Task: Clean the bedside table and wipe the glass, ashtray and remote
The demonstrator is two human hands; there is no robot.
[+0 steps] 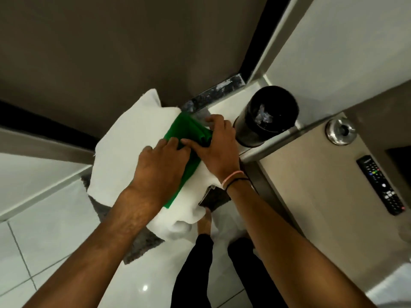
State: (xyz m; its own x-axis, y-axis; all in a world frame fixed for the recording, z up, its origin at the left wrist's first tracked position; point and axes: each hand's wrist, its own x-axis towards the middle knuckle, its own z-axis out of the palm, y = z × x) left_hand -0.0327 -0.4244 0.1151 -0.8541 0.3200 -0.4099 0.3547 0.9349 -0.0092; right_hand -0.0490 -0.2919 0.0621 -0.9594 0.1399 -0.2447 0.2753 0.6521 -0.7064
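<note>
Head view shows both hands, left [163, 162] and right [216, 147], pinching a folded green cloth [188, 138] over a white towel [131, 147]. Well to their right, the steel ashtray [341, 131] and black remote [381, 185] lie on the desk [311, 174].

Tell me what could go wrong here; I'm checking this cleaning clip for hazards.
Both hands, left hand and right hand, press the green cloth on a white towel that overhangs its support, so it might slide off. The right hand works close to the black bin and could knock it.
</note>
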